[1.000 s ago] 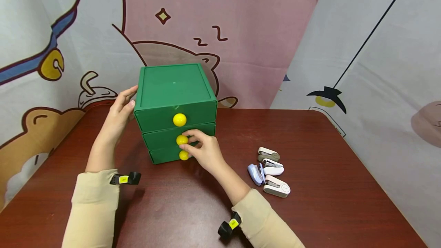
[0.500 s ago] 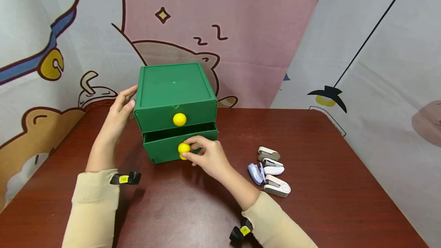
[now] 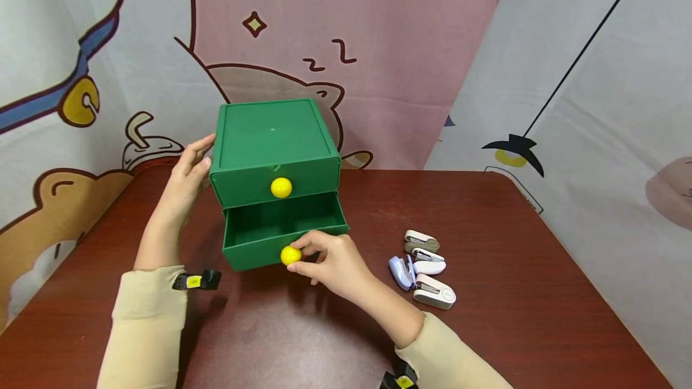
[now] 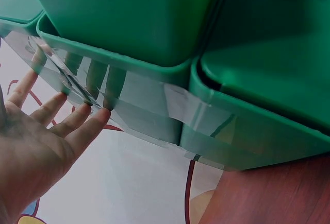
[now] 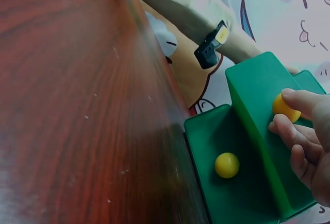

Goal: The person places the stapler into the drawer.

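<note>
Jutting from the front of the green box, the middle drawer is being held part-way out by its yellow knob, which is being pinched between the thumb and fingers of the right hand. That round knob is probably being used because no other easy hold is being offered by the smooth front. Against the left side of the box, the left hand is being rested with fingers nearly straight, nothing being gripped; presumably the box is being steadied so that it is not being dragged along with the drawer. Right of the box, four small staplers are being seen clustered on the desk, where the drawer's path is not being blocked by them.
</note>
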{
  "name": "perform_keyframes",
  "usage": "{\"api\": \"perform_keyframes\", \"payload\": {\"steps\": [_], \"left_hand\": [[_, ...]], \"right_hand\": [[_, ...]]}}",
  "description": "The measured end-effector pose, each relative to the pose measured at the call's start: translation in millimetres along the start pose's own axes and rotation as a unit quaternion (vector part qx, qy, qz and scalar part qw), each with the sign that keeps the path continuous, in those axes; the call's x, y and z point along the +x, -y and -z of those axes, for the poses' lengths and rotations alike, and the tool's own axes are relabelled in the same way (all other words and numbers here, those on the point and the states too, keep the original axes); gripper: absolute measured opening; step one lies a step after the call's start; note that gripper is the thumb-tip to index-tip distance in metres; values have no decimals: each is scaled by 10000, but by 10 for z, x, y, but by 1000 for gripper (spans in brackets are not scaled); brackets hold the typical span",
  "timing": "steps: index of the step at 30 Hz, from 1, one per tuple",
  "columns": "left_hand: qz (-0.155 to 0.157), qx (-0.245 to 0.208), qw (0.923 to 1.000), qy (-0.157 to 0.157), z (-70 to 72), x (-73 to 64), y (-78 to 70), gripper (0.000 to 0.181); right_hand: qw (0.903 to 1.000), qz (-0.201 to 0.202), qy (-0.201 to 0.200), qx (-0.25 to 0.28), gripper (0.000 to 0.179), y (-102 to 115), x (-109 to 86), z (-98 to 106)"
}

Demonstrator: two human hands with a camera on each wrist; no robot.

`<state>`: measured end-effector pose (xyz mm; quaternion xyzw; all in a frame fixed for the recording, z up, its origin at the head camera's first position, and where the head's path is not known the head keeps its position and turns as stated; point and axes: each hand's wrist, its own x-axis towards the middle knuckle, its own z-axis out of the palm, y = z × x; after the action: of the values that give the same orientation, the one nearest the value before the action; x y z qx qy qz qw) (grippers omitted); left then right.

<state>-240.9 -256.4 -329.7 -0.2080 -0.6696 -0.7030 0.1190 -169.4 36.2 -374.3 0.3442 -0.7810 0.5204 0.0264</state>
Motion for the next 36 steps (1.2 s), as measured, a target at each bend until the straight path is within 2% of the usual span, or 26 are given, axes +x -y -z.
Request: {"api": "perform_keyframes", "payload": {"steps": [16,24,33,36], "left_hand": [[40,5,10000,-25,-5,3,-2,47],[83,12,10000,-40,-2,5,1,47],[105,90,9999,-9,1,-4,-6,48],[94,59,9999,-4,-1,-1,-4,48]], "right_hand": [[9995,226,182,-92,22,89,-197,35],[9994,281,192,-76,23,94,-237,44],[9945,695,379,-685,30,65,-235,203],[9930,849,443,-695,33,68,-242,278]]}}
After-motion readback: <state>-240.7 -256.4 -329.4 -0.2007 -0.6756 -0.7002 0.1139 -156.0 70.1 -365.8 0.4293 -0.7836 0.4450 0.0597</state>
